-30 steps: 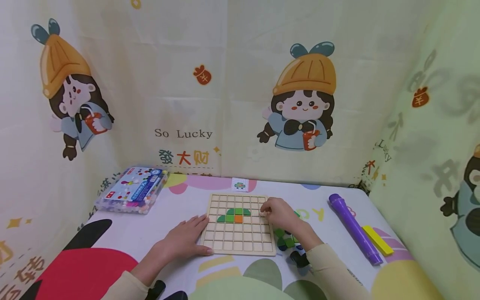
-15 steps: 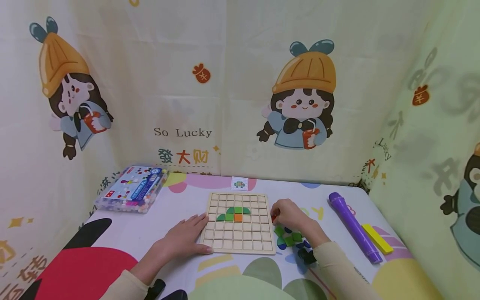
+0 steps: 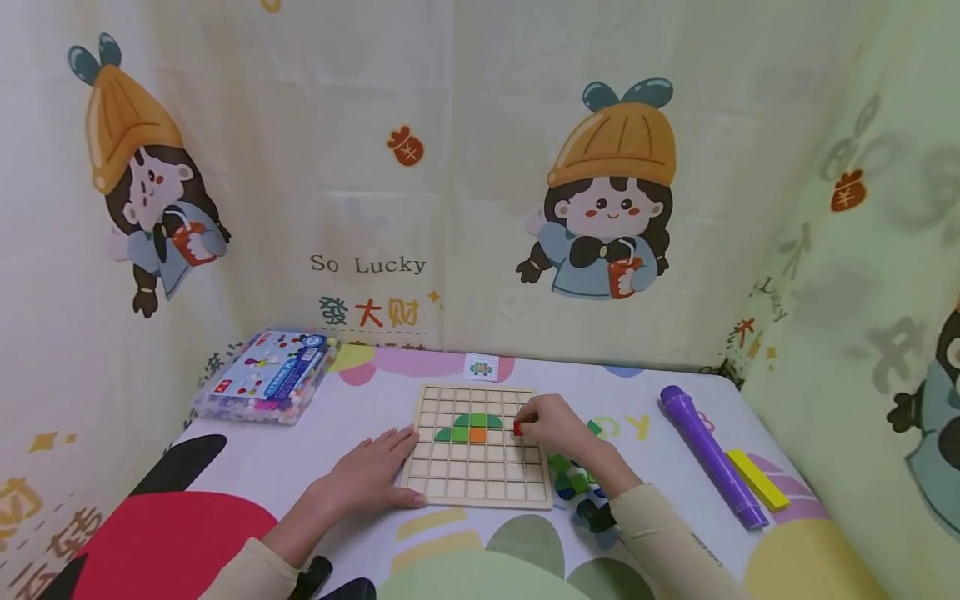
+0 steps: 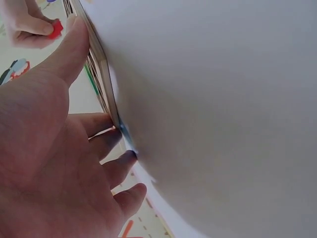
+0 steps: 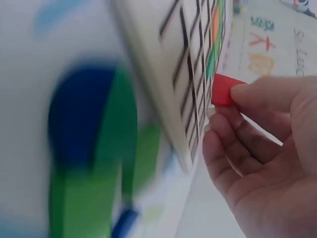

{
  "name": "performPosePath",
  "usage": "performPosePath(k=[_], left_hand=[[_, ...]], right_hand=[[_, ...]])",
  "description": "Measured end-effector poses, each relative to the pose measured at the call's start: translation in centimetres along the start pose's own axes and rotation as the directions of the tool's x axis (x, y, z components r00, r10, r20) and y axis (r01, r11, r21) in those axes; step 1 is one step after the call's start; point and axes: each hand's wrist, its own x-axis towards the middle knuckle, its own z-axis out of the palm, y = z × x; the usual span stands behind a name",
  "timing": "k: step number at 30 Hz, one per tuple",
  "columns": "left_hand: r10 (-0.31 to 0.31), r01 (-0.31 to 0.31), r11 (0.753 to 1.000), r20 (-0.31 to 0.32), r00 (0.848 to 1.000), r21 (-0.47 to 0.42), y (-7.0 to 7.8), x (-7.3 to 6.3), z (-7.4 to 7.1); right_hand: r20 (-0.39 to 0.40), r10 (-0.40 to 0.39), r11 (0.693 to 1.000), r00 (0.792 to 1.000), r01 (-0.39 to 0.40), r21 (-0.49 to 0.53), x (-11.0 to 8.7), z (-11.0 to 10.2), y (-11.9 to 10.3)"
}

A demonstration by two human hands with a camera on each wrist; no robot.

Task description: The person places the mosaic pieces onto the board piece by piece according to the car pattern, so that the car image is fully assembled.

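A wooden grid board [image 3: 488, 491] lies on the table, with several green tiles [image 3: 478, 420] and one orange tile [image 3: 477, 436] set in its upper middle cells. My left hand [image 3: 367, 469] rests at the board's left edge, fingers extended and thumb near the lower corner. Over the right columns, my right hand [image 3: 558, 427] pinches a small red tile [image 5: 225, 90] between thumb and fingers. The right wrist view shows that tile close to the board's surface. Loose green and blue tiles [image 3: 577, 482] lie right of the board, partly hidden by the right forearm.
A small picture card [image 3: 481, 367] lies behind the board. A clear plastic case [image 3: 266, 379] of small parts stands back left. To the right are a purple tube-shaped thing [image 3: 712, 458] and a yellow block [image 3: 757, 481]. Printed curtains enclose the table.
My right hand moved off the board to its right side, where a bit of red showed, then came back left over the right columns with the red tile. My left hand stayed put.
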Motion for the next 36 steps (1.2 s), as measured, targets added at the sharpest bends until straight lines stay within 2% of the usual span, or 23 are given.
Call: performPosePath(k=[3, 6, 9, 12, 16, 20, 25, 32, 36], left_hand=[[0.007, -0.007, 1.000, -0.005, 1.000, 0.000, 0.0, 0.0, 0.0], [0.011, -0.011, 1.000, -0.013, 1.000, 0.003, 0.0, 0.0, 0.0], [0.018, -0.018, 1.000, -0.020, 1.000, 0.008, 0.0, 0.0, 0.0], [0.025, -0.025, 1.000, -0.024, 0.999, 0.010, 0.0, 0.0, 0.0], [0.028, -0.028, 1.000, -0.022, 0.999, 0.011, 0.0, 0.0, 0.0], [0.020, -0.020, 1.000, -0.016, 1.000, 0.009, 0.0, 0.1, 0.0], [0.016, -0.016, 1.000, -0.017, 1.000, 0.007, -0.2, 0.1, 0.2], [0.016, -0.016, 1.000, -0.017, 1.000, 0.007, -0.3, 0.0, 0.2], [0.026, -0.026, 1.000, -0.024, 0.999, 0.009, -0.3, 0.1, 0.2]], right_hand=[[0.000, -0.011, 0.998, 1.000, 0.011, 0.058, 0.4, 1.2, -0.9], [-0.027, -0.053, 0.996, 0.998, 0.055, 0.066, 0.7, 2.2, -1.5], [-0.064, -0.089, 0.995, 0.994, 0.091, 0.028, 0.8, 2.8, -2.0], [-0.089, -0.122, 0.992, 0.989, 0.118, -0.052, 0.8, 3.1, -2.3], [-0.075, -0.148, 0.983, 0.986, 0.138, -0.117, 0.4, 3.2, -2.6], [-0.043, -0.155, 0.981, 0.987, 0.149, -0.121, -0.1, 2.5, -2.8], [-0.046, -0.087, 0.990, 0.995, 0.081, -0.119, -0.9, 0.6, -1.8], [-0.046, -0.012, 0.982, 0.999, 0.003, -0.188, -2.4, -2.3, 1.6], [-0.097, 0.066, 0.970, 0.993, -0.087, -0.227, -3.2, -3.6, 3.5]])
